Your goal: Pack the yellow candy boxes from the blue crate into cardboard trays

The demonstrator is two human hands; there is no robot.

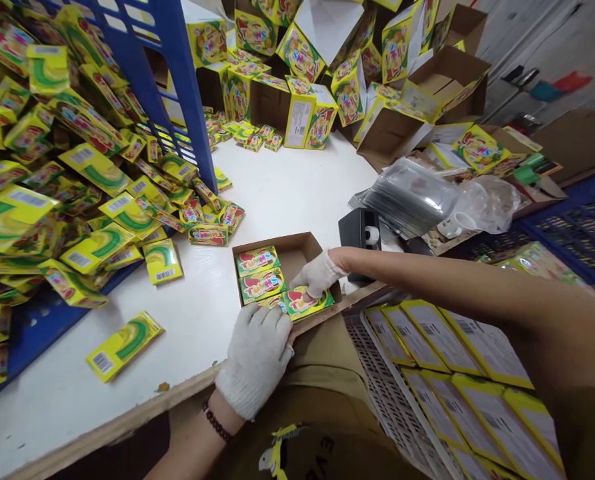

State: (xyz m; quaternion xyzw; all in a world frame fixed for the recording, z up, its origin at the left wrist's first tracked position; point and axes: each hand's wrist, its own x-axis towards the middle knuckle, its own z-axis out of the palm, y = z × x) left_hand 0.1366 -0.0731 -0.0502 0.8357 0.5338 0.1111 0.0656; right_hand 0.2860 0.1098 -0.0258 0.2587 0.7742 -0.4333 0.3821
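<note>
Right grip (317, 275): bent over the lower right pack (317, 305) in the tray, touching its top; whether it is clamped or only pressing, I cannot tell.
Left grip (258, 347): laid over the tray's near edge, fingers partly covering the lower left pack (276, 301) (so its hold, too, I cannot tell).
Tray (298, 252): open, at the centre of the frame, on the near edge of the tabletop (287, 190).
Packs inside: three down the left side, one at lower right under the right grip.
Bare tray floor: just above the right grip in the frame; the right hand is nearer.
Long axis: the packs' run roughly left to right, tipped slightly up at the right.
Loose pack (125, 345): lower left of the frame, slanting up rightward, well apart from both hands, nearer the left.
</note>
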